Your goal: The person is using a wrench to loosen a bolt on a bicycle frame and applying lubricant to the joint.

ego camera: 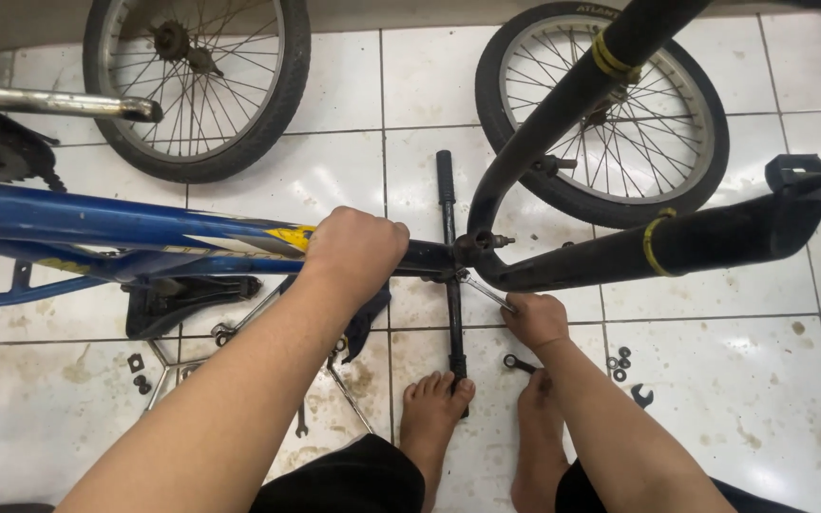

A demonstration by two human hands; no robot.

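gripping the blue bicycle frame (pixel 97 223) near its front end, the left hand (pixel 353 249) is closed in a fist over the tube, holding it steady above the tiled floor (pixel 753 399). the right hand (pixel 536 318) is closed around the handle of a small spanner (pixel 483 289), whose head sits at the axle bolt (pixel 486 241) where the black fork (pixel 620 249) meets the frame. the step in hand looks like turning that bolt; judging by the grip, the next move calls for a firm pull on the spanner while the other hand braces the frame against twisting. a black handlebar stem (pixel 449 256) lies on the floor under the joint, running toward the bare feet. two wheels (pixel 197 85) rest near the far edge of the floor, and loose washers (pixel 619 362) and another spanner (pixel 519 362) lie near the right foot. the spanner's head is partly hidden by the fork, so i cannot tell if it is seated. the frame's rear is cut off at the left edge.
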